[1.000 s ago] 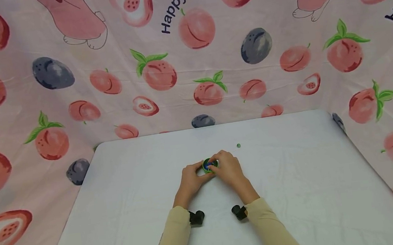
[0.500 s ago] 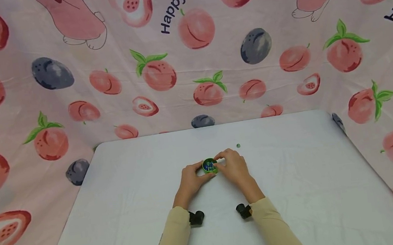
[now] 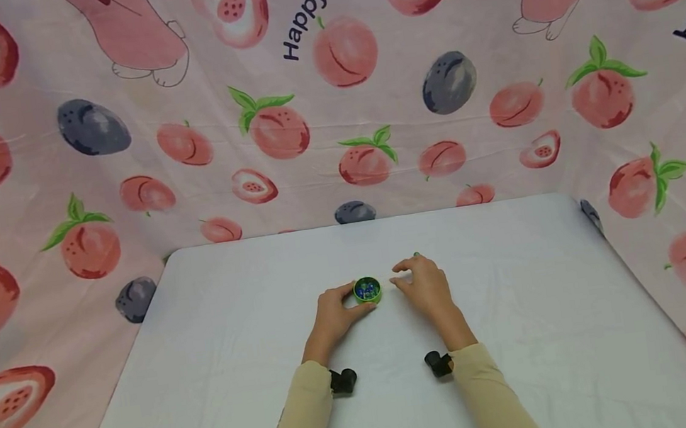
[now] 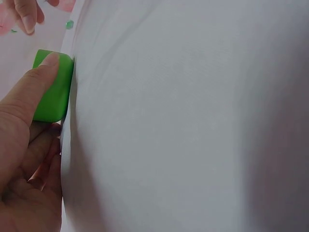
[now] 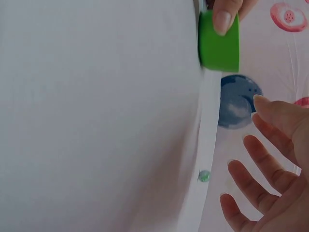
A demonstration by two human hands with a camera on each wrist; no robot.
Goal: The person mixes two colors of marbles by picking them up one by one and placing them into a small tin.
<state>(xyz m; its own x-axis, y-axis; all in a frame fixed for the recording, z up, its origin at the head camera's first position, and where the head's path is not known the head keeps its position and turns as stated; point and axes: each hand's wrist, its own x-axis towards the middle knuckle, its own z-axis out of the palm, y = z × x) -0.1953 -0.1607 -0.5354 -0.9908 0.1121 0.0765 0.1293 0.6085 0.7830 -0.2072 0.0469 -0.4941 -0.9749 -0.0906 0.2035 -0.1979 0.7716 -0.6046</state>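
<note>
On the white table a small round green cup stands upright, with several shiny blue and green marbles inside. My left hand holds the cup from the left, its thumb against the green wall in the left wrist view. A short way right of the cup is my right hand, raised off the table. Its fingers are loosely bent and spread, with nothing between them in the right wrist view. One green glass marble lies on the table close by; in the head view the right hand hides most of it.
The white-covered table reaches out around both hands. Behind it and on both sides hangs a pink cloth printed with fruit. A small black camera sits at each wrist.
My right hand has come out of the cup and moved right, toward the loose marble. The blue and green marbles in the cup now show fully. My left hand and the cup have stayed put.
</note>
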